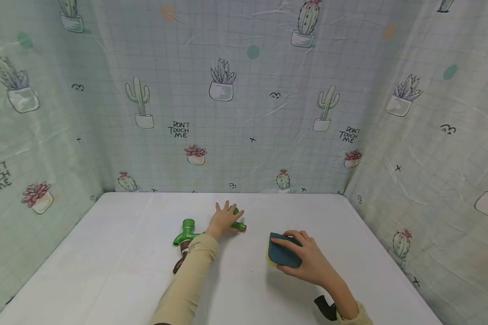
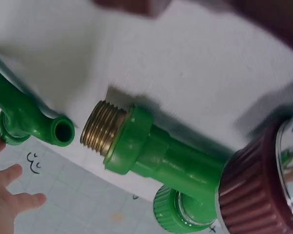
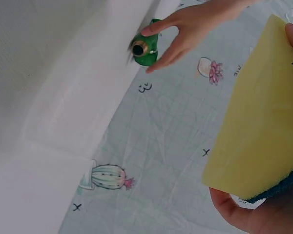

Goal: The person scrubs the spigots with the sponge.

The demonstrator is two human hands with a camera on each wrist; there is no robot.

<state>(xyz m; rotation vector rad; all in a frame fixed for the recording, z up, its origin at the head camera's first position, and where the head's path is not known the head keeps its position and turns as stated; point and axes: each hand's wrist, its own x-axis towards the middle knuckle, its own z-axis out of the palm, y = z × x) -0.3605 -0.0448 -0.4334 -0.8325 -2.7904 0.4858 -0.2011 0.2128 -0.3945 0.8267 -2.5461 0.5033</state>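
Note:
My left hand [image 1: 222,220] reaches to the back of the white table, its fingers spread over a green faucet [image 1: 239,225]. The right wrist view shows its thumb and a finger on either side of that faucet [image 3: 145,57]. Beside my left forearm lies a second green faucet [image 1: 187,234] with a maroon ribbed collar [image 2: 251,183] and a threaded brass end [image 2: 103,127]. At right, my right hand [image 1: 315,266] grips a sponge [image 1: 283,251] by its edges, held above the table. Its scouring side is dark blue, and the yellow foam [image 3: 259,122] faces the right wrist camera.
The white table [image 1: 118,253] meets a cactus-print curtain [image 1: 244,135] at its back edge, and the same cloth hangs along both sides. A black curved piece [image 1: 325,308] shows beside my right wrist.

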